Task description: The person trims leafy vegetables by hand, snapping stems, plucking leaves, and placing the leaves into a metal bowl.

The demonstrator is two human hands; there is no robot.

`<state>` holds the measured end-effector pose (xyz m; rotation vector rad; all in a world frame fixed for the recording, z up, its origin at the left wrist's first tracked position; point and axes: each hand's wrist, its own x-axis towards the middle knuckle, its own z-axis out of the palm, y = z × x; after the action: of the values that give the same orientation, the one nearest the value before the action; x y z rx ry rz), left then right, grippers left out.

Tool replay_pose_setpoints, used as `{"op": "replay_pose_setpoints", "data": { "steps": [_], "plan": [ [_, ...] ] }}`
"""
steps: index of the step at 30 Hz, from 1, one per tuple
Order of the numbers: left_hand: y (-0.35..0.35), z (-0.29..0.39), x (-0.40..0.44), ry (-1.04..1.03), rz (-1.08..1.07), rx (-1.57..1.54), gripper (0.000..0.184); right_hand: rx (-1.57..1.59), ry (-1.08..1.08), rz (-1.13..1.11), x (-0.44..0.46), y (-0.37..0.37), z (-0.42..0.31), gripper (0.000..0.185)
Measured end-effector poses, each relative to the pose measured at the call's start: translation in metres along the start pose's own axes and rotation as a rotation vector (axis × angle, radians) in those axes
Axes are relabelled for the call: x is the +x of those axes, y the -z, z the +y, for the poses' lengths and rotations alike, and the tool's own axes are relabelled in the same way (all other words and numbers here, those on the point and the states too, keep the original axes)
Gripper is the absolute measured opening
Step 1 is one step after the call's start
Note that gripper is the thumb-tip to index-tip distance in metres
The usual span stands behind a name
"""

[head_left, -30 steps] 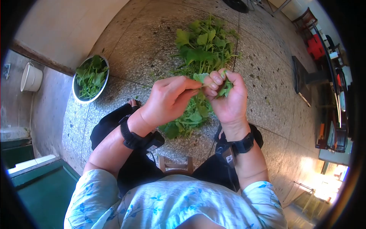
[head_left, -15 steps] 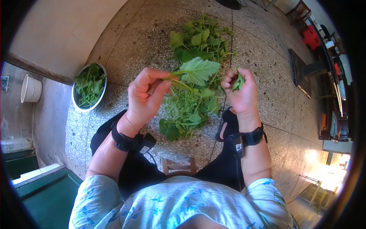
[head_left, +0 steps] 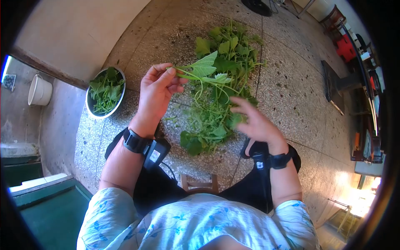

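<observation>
My left hand (head_left: 157,89) pinches the stems of a leafy green sprig (head_left: 204,66) between thumb and fingers, its leaves pointing right above the floor. Lower and to the right, my right hand (head_left: 261,125) is smeared by motion, with its fingers apart. Green shows beside its fingertips; whether it touches a leaf there is unclear. Beneath both hands lies a heap of torn greens and thin tendrils (head_left: 208,125). A larger heap of leafy vines (head_left: 233,46) adjoins it on the far side.
To the left stands a metal basin (head_left: 88,106) holding picked greens. A white bucket (head_left: 40,91) is against the far left wall. My knees and a wooden stool (head_left: 200,183) are at the near side. Furniture with a dark base (head_left: 333,89) stands at right.
My right hand has opened from a closed grip on a small leaf and moved down towards the heap. The sprig in my left hand has turned, showing more stems and tendrils.
</observation>
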<state>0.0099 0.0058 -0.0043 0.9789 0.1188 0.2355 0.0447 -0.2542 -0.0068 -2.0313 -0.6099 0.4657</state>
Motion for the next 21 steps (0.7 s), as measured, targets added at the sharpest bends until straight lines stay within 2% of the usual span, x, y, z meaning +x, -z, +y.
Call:
{"op": "replay_pose_setpoints", "data": {
  "steps": [1, 2, 4, 5, 6, 9, 10, 12, 14, 16, 17, 21],
  "plan": [
    [-0.001, -0.002, 0.001, 0.053, 0.042, -0.047, 0.009, -0.265, 0.314, -0.004, 0.001, -0.010, 0.002, 0.030],
    [-0.003, -0.005, 0.002, 0.106, 0.082, -0.096, 0.009, -0.267, 0.312, -0.001, 0.003, -0.015, 0.000, 0.030],
    [-0.005, -0.014, 0.003, 0.154, 0.099, -0.141, 0.009, 0.055, 0.057, -0.094, 0.011, -0.024, -0.006, 0.039],
    [-0.007, -0.018, 0.004, 0.203, 0.120, -0.182, 0.009, 0.179, 0.041, -0.024, 0.016, -0.030, -0.006, 0.038],
    [-0.011, -0.021, 0.005, 0.204, 0.111, -0.185, 0.009, 0.175, 0.041, -0.016, 0.021, -0.034, -0.011, 0.038],
    [-0.025, -0.031, 0.001, 0.262, 0.083, -0.147, 0.010, 0.696, 0.052, 0.261, 0.031, -0.041, -0.023, 0.021],
    [-0.029, -0.034, -0.002, 0.263, 0.078, -0.148, 0.010, 0.694, 0.053, 0.266, 0.033, -0.041, -0.023, 0.021],
    [-0.037, -0.038, -0.006, 0.233, -0.064, 0.035, 0.009, 0.874, 0.028, 0.315, 0.037, -0.038, -0.024, 0.017],
    [-0.045, -0.033, -0.010, 0.186, -0.086, 0.115, 0.007, 0.910, 0.050, 0.321, 0.040, -0.030, -0.021, 0.016],
    [-0.050, -0.026, -0.014, -0.218, -0.239, 0.952, 0.008, 0.894, -0.003, 0.332, 0.040, -0.022, -0.017, 0.018],
    [-0.050, -0.029, -0.014, -0.384, -0.237, 1.032, 0.009, 0.908, -0.012, 0.318, 0.040, -0.020, -0.015, 0.019],
    [-0.053, -0.036, -0.017, -0.484, -0.368, 1.235, 0.006, 0.844, -0.068, 0.298, 0.039, -0.020, -0.018, 0.020]
  ]
}}
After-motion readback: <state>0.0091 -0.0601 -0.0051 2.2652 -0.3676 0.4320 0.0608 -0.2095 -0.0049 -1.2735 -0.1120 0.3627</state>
